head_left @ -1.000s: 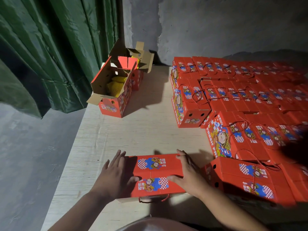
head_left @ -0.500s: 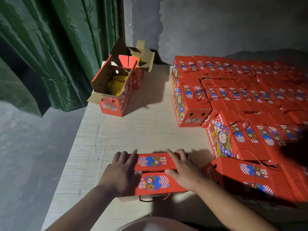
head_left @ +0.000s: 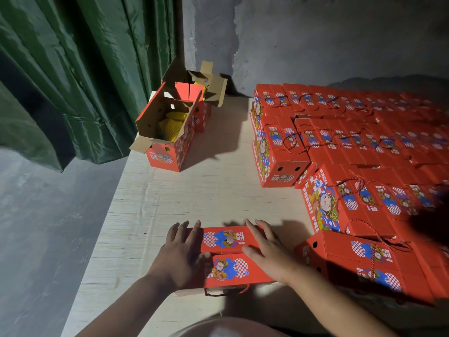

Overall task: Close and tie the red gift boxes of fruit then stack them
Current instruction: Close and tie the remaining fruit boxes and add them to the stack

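head view shows a red printed cardboard gift box (head_left: 233, 254) lying near the front edge of a pale wooden table (head_left: 199, 198). left hand (head_left: 181, 256) and right hand (head_left: 269, 254) press flat on its closed top flaps, fingers straight. stacked red closed boxes (head_left: 352, 147) fill the right; an open red box holding yellow fruit (head_left: 167, 132) stands far left.

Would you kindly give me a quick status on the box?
Left hand and right hand flat on the gift box, flaps down. Cord loose, not tied. Nothing in the way.
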The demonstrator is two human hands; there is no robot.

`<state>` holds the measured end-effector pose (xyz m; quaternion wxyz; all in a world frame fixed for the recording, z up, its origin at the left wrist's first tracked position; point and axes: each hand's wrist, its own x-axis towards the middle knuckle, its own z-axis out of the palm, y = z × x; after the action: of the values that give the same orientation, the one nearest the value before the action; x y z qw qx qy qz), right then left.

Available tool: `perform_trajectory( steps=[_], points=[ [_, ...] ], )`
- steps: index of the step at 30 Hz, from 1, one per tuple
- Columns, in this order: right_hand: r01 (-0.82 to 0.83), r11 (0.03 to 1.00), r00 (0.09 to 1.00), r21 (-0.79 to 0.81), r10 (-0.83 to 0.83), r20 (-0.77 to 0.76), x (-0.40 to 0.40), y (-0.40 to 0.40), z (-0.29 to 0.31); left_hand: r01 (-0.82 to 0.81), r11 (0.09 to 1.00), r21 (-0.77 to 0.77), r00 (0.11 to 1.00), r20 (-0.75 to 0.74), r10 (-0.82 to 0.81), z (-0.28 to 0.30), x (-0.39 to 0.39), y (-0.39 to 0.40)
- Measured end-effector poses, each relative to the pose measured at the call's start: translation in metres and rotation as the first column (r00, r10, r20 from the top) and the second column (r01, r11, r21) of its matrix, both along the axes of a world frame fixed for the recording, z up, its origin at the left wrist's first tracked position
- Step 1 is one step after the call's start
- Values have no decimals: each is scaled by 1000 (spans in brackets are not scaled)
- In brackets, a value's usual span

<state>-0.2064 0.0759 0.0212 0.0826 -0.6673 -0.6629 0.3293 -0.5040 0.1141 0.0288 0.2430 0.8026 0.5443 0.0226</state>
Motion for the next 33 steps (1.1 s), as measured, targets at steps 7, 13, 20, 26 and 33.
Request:
perform_trajectory(
  steps=[7, 13, 20, 26, 33],
  points=[
    [97, 995, 993, 23, -95, -73, -2, 5, -6, -263, 939, -222, 791, 508, 342, -2, -2, 7],
    [120, 993, 987, 15, -118, -110, 0, 4, -5, -364, 689, -627, 404, 560, 723, -12, 1, -2],
    [133, 991, 979, -23, -135, -156, 2, 6, 1, -295, 640, -709, 358, 539, 762, -5, -2, -5],
    [131, 990, 976, -48, -137, -171, 4, 7, 6, -264, 642, -720, 377, 536, 755, 0, -4, -1],
    [132, 990, 972, -50, -140, -190, 5, 8, 6, -272, 654, -706, 384, 544, 747, -4, -2, 0]
  ],
)
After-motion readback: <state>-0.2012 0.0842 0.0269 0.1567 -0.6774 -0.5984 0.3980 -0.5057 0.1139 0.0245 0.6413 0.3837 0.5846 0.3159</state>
